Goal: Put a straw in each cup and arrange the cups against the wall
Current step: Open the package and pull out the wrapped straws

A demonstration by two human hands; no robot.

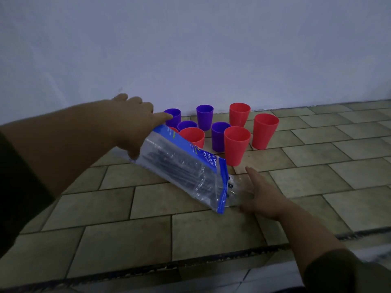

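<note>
Between your two hands, the straw packet slants down toward the right one.

From the head view, your left hand grips the packet's far-left end, fingers curled over it and thumb underneath. Its long axis runs from far left down to near right, with the blue-edged mouth at the low end above the tiled floor. Your right hand lies flat with straight fingers at that mouth, holding nothing; whether it touches the clear flap is hard to tell. The dark straws lie lengthwise inside, so they would slide out toward your right hand, the nearer one to the opening. The red and purple cups stand upright in a loose cluster just beyond the packet, close to the wall but not in a row. None shows a straw. By my judgement, drawing out the first straw is the step in hand.
</note>
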